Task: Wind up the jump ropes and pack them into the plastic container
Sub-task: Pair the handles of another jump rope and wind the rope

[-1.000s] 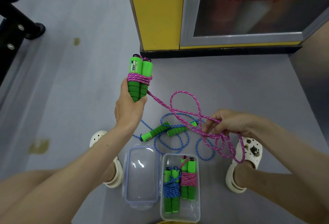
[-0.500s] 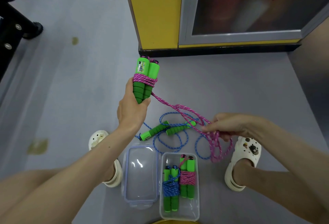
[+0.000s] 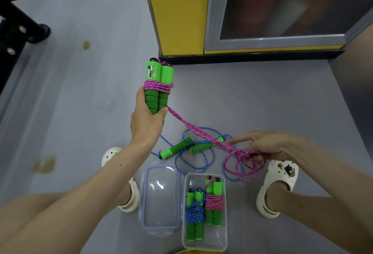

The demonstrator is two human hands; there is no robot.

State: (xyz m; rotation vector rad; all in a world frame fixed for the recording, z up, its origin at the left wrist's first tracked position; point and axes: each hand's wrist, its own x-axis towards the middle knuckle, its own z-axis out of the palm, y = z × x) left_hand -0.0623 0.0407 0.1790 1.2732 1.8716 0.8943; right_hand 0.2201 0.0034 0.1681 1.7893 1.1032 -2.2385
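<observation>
Two hands share one pink jump rope (image 3: 159,88). The left hand (image 3: 148,120) is wrapped round the lower foam ends of its paired green handles (image 3: 159,76). It holds them upright and side by side, their long axis pointing away from the person, with a few turns of cord bound across their middle. From that band the free cord leaves on the handles' right side and slants down to the right hand (image 3: 266,145), which is well apart from the handles, lower and to the person's right. That hand has its forefinger stretched out straight, while the other fingers (image 3: 256,158) curl over a bunch of slack whose loops hang below it. The feed therefore comes from the right, crosswise to the handles' axis, and I judge that the next turn depends on this. The right hand has the cord and would carry it round the pair, with the left hand only steadying. Much slack is unwound, so several turns are probably left. The blue jump rope (image 3: 177,148) lies loose on the floor between the feet. Nearer the person, the plastic container (image 3: 214,239) holds two wound bundles (image 3: 194,215), and its lid (image 3: 161,197) lies just beside it on the left.
</observation>
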